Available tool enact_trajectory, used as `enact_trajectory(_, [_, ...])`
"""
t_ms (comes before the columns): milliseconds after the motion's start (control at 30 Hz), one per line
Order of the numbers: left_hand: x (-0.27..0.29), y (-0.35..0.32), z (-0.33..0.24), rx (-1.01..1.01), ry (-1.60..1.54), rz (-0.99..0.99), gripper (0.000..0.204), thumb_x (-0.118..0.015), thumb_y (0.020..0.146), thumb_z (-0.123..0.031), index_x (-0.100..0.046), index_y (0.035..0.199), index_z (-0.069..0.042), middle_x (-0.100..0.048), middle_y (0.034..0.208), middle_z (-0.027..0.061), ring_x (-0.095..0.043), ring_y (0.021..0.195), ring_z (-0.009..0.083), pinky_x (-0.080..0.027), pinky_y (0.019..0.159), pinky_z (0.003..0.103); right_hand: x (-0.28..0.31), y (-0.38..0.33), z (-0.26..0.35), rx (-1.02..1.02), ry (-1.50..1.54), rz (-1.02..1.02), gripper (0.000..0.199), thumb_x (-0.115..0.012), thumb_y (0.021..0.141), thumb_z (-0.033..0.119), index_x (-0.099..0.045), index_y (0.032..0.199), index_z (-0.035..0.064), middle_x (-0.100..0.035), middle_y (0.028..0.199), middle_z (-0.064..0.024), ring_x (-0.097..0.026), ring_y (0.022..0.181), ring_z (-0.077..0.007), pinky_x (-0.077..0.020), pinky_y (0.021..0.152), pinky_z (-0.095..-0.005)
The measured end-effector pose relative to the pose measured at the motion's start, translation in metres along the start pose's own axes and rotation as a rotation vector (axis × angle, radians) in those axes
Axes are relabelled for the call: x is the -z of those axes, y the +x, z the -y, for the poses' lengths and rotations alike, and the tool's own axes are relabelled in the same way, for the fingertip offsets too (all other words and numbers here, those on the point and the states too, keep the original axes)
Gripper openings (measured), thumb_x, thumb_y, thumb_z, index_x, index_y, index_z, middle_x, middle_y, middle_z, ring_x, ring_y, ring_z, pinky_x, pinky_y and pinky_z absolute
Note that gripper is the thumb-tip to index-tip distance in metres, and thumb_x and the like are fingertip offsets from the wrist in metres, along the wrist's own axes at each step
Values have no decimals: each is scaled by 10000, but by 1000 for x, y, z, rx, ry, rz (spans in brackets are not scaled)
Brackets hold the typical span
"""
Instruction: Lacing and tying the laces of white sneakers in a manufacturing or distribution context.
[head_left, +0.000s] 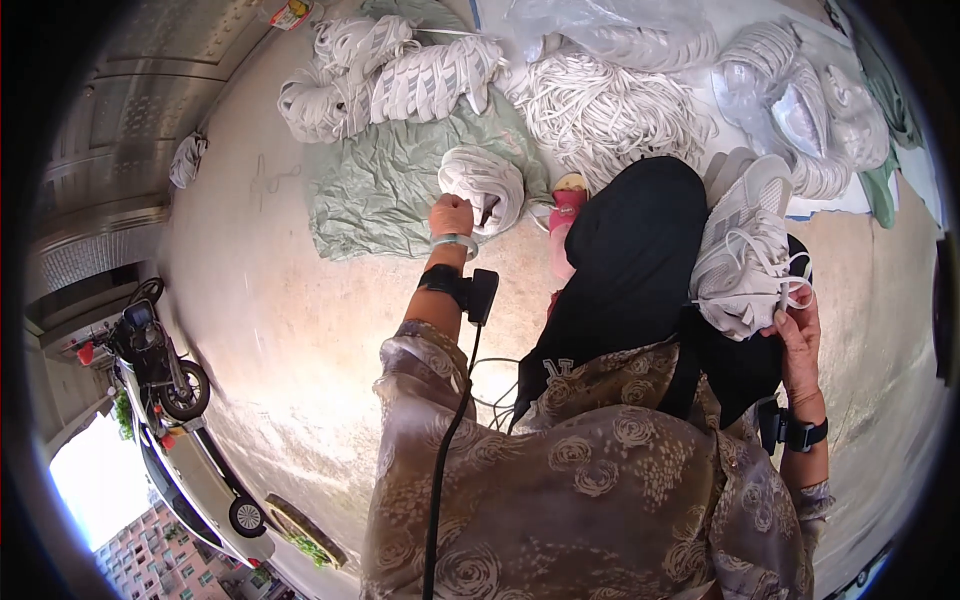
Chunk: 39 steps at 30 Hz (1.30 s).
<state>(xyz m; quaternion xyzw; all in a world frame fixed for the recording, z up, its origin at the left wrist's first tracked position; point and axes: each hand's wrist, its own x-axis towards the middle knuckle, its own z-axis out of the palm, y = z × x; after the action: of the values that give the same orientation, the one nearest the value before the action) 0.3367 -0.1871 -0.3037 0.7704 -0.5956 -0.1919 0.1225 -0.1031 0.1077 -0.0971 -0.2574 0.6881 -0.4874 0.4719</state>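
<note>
My left hand is closed at the near edge of a bundle of nested white shoe uppers on the green plastic sheet. Its fingertips are partly hidden. Across my right thigh lies a white mesh shoe upper with loose laces. At its near end my right hand is pinched on a white shoelace, with the fingers bent close to the fabric. Beyond my knee, a large heap of white shoelaces lies on the floor.
More stacked white uppers rest at the far end of the green sheet. Bagged uppers lie at the far right. A black cable runs from my left wrist. A motorcycle and a white car stand at the left.
</note>
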Motion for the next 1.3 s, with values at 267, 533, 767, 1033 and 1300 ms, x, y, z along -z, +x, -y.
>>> enact_trajectory(267, [-97,-31,40,32,-335,339,166,-645,762,-215,-687,831,-70,-665,685,139,-674,603,270,-536,601,365,-7,-1,9,-74,-86,29,603,-698,850,197,-414,1370,82,-560,1173,-40,-547,977,-117,-466,781,-250])
enact_trajectory(533, [-107,-40,-11,-37,-579,646,148,-622,807,-160,-641,841,-18,-621,668,73,-622,514,159,-477,461,289,-6,0,9,224,-512,-18,362,-614,893,142,-515,1218,13,-581,1106,-131,-560,1000,-240,-412,919,-320])
enact_trajectory(767, [-75,-12,-54,90,-703,662,165,-624,831,-175,-650,902,-29,-599,663,43,-566,503,124,-423,439,251,-10,-8,13,274,-563,-87,255,-555,926,110,-551,1143,-24,-569,996,-130,-579,862,-218,-468,793,-298])
enact_trajectory(1033, [14,-44,-159,-252,-967,513,111,-592,896,-131,-625,871,-28,-582,710,-1,-525,575,70,-423,524,212,32,-7,4,528,-244,-161,313,-479,973,164,-558,1219,-12,-635,1091,-76,-573,983,-136,-447,881,-282])
enact_trajectory(1300, [73,-115,-207,-502,-956,481,92,-611,902,-90,-632,861,-10,-557,700,-41,-486,625,25,-420,561,189,21,-15,17,333,-293,-217,233,-499,965,135,-613,1103,-13,-571,776,4,-510,656,-60,-433,584,-215])
